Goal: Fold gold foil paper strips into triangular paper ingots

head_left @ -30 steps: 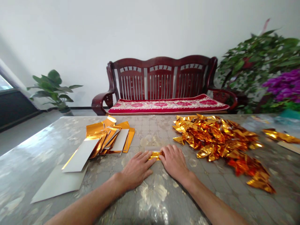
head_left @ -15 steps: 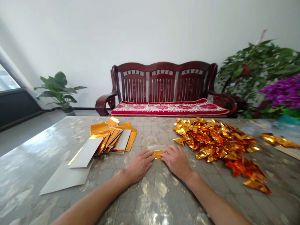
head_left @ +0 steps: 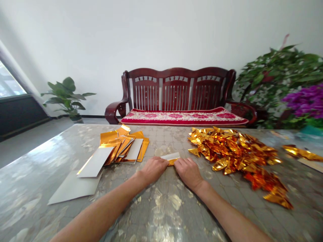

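A sheet of gold foil paper (head_left: 172, 162) lies between my hands at the middle of the table, its near part folded over so gold shows in front of the white back. My left hand (head_left: 154, 168) grips its left end with curled fingers. At the right end my right hand (head_left: 188, 170) holds it the same way, thumb hidden. To the left is a loose stack of gold-and-white foil sheets (head_left: 121, 148), some lying white side up. On the right spreads a heap of folded gold foil pieces (head_left: 232, 148).
A patterned, glossy table (head_left: 161, 215) stretches under everything. Beyond it stands a dark red wooden bench (head_left: 176, 89) with a red-and-white cover. Potted plants flank the bench, and purple flowers (head_left: 305, 101) are at right. Clear plastic (head_left: 277, 136) lies at the table's far right.
My fingers have curled in tighter on the foil paper, and its white far edge has tilted slightly. The whole view has shifted a little.
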Demonstrator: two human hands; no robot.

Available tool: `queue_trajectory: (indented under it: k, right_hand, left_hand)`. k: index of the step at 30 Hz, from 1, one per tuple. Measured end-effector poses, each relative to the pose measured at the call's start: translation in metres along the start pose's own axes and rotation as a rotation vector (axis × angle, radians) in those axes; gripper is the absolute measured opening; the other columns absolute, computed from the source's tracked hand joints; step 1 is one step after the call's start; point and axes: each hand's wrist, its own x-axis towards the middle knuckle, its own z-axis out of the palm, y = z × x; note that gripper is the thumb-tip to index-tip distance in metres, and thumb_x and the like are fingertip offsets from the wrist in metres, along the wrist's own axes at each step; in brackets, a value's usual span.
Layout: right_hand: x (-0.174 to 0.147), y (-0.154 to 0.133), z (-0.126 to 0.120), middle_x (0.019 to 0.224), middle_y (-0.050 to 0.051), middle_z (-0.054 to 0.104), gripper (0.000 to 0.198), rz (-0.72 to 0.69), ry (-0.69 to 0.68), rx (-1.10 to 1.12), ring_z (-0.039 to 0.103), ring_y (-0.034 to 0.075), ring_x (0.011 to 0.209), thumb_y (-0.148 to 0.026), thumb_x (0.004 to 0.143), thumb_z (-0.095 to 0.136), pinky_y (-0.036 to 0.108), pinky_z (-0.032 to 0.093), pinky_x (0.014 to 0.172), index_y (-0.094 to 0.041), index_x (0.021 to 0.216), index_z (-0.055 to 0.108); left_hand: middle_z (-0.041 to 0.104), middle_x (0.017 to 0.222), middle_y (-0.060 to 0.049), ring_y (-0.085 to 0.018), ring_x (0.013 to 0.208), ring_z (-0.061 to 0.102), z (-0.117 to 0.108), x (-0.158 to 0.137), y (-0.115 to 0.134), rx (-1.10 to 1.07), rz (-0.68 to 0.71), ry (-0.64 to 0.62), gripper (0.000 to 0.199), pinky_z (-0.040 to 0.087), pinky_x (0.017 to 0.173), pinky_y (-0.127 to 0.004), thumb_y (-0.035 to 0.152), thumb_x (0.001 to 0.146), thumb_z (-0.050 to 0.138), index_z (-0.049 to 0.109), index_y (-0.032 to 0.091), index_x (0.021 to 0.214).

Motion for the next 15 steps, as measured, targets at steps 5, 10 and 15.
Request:
queue_trajectory:
  k: [5,10,15]
  right_hand:
    - [0.001,-0.001,-0.002,0.085,0.006,0.067,0.017,0.052,-0.047,0.034,0.060,0.020,0.080,-0.013,0.095,0.050,0.033,0.033,0.070,-0.018,0.086,0.065]
    - [0.005,-0.003,-0.019,0.094,0.006,0.069,0.010,0.092,-0.134,0.148,0.063,0.020,0.086,-0.021,0.092,0.056,0.031,0.036,0.070,-0.020,0.096,0.065]
    - [0.013,-0.006,-0.022,0.093,0.007,0.069,0.012,0.039,-0.114,0.120,0.062,0.022,0.090,-0.027,0.094,0.058,0.032,0.038,0.073,-0.020,0.092,0.067]
  left_hand:
    - [0.071,0.091,-0.008,-0.022,0.091,0.066,0.008,0.003,0.006,0.059,-0.048,0.022,0.017,0.050,0.085,-0.033,0.018,0.096,0.050,0.067,0.017,0.091]
    - [0.071,0.091,-0.010,-0.022,0.090,0.065,0.016,0.004,0.016,0.067,-0.126,0.087,0.023,0.050,0.083,-0.034,0.019,0.097,0.047,0.069,0.017,0.090]
    - [0.072,0.093,-0.006,-0.021,0.093,0.066,0.015,0.000,0.018,-0.122,-0.204,0.124,0.024,0.048,0.083,-0.031,0.028,0.099,0.048,0.071,0.021,0.095]
